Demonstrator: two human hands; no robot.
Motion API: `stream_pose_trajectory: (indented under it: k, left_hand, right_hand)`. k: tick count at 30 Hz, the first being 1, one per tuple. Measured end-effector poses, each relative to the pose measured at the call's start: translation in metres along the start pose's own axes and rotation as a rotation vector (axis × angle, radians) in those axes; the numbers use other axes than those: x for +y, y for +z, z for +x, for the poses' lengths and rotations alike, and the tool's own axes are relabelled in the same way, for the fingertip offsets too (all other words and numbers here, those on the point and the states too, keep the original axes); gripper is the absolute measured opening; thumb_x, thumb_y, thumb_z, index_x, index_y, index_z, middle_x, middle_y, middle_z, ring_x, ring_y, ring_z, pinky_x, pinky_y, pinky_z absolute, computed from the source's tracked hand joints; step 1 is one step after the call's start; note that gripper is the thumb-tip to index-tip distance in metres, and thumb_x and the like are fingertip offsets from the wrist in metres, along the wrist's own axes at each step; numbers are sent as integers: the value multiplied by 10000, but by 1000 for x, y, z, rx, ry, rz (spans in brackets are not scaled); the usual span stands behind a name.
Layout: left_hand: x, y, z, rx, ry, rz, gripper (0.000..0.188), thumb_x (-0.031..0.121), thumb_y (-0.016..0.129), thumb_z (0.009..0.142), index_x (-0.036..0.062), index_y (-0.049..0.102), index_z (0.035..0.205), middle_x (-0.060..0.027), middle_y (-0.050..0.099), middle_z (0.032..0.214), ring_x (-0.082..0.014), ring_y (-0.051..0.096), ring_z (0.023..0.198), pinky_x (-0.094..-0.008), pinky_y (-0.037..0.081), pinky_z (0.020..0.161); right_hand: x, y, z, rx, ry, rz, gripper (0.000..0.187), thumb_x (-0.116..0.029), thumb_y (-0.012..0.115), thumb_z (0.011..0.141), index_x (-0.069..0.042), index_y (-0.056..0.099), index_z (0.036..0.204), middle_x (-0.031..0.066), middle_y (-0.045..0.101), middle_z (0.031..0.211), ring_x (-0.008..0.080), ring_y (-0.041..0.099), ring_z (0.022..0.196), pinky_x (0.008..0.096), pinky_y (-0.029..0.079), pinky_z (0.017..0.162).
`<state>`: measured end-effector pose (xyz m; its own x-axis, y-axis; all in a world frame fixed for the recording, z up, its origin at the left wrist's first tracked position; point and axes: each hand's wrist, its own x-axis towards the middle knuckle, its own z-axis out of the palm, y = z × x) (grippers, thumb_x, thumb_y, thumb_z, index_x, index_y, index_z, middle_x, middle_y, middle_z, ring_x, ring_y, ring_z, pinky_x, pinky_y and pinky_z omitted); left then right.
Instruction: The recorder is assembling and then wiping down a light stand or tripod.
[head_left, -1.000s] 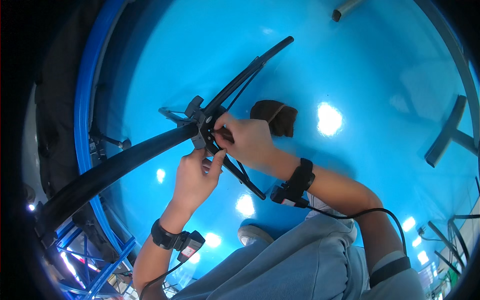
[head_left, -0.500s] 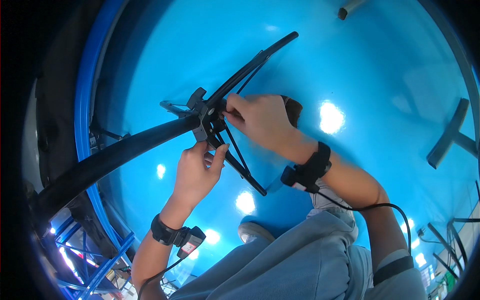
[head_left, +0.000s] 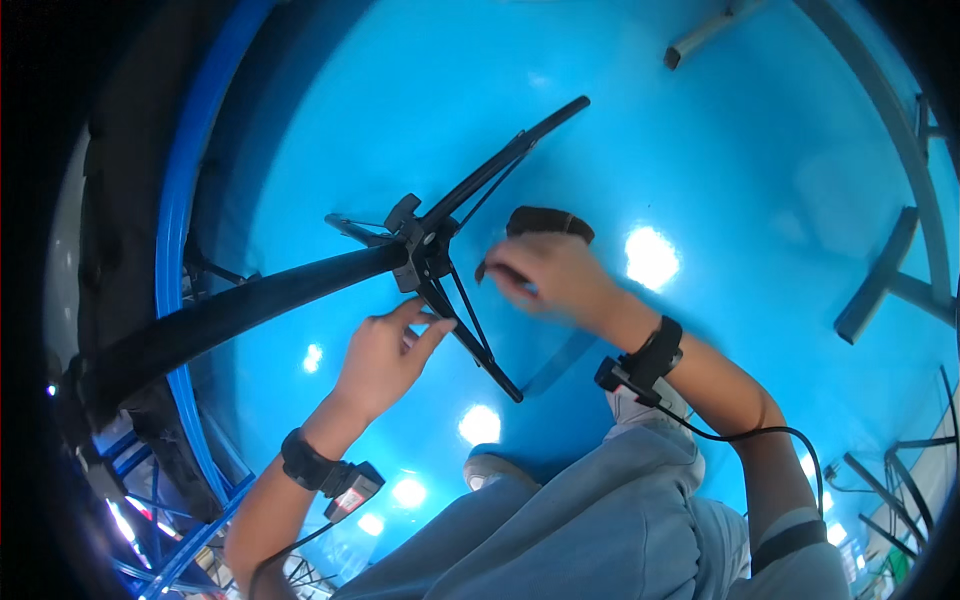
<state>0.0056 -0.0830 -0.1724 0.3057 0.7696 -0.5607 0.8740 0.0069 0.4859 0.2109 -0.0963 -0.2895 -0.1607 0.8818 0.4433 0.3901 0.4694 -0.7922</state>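
Black wiper blade assembly [head_left: 450, 225] sits at centre frame, held above a glossy blue floor [head_left: 720, 170] that fills most of the view. Its long thin blade runs from the upper centre down to a point just below the middle of the frame. A thick black arm [head_left: 250, 305] joins it at a small connector block [head_left: 415, 250] and extends toward the lower left edge.

Left hand [head_left: 385, 350], just below and left of centre, is loosely curled with the fingers partly extended; the fingertips [head_left: 435, 328] touch the lower stretch of the blade beside the connector block. It is not closed round the blade. A black wristband with a small device [head_left: 335, 475] sits on that wrist.

Right hand [head_left: 545, 275], right of centre, is motion-blurred; the fingers are bent inward, just beside the blade but apart from it. Whether it pinches anything cannot be told. A dark brown object [head_left: 550, 220] lies directly behind this hand; its kind is unclear. A black wristband with a cabled device [head_left: 645, 355] is on the right wrist, the cable trailing toward the lower right.

Blue tubular frame [head_left: 180, 250] curves down the left side. Grey metal bars [head_left: 885, 270] lie on the floor at the right edge. Grey-blue trousers [head_left: 600, 520] occupy the bottom centre, with a shoe [head_left: 495, 468] visible just above.
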Motion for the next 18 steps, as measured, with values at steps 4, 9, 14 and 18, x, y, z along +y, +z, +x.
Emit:
stream_pose_trajectory:
  k: [4, 9, 14, 18]
  left_hand:
    - [4, 2, -12, -172, 86, 214, 388, 310, 589, 884, 0, 605, 1116, -155, 679, 931, -264, 679, 717, -353, 532, 659]
    - [-10, 3, -16, -212, 142, 193, 385, 302, 582, 892, 0, 591, 1130, -150, 677, 954, -289, 675, 775, -360, 530, 690]
    - [-23, 20, -15, -91, 342, -314, 291, 215, 551, 925, -4, 586, 1114, -156, 666, 927, -278, 634, 754, -350, 507, 707]
    - [-57, 41, -19, 107, 294, -441, 260, 198, 531, 938, -2, 599, 1090, -155, 650, 948, -259, 595, 743, -353, 491, 701]
  right_hand:
    - [-6, 1, -23, -219, -176, -17, 217, -120, 640, 802, -82, 548, 995, 48, 626, 758, 238, 607, 644, 355, 485, 560]
    - [-4, -11, -13, -401, -202, -38, 229, -109, 597, 853, -64, 471, 1039, 77, 638, 776, 271, 619, 668, 379, 482, 560]
    - [-36, 4, 17, -619, -62, 84, 160, -178, 510, 919, -68, 437, 1010, 117, 587, 648, 314, 578, 585, 424, 417, 517]
    - [-61, 7, 49, -957, 131, -45, 193, -179, 512, 913, -54, 477, 1055, 128, 608, 742, 317, 601, 691, 423, 455, 590]
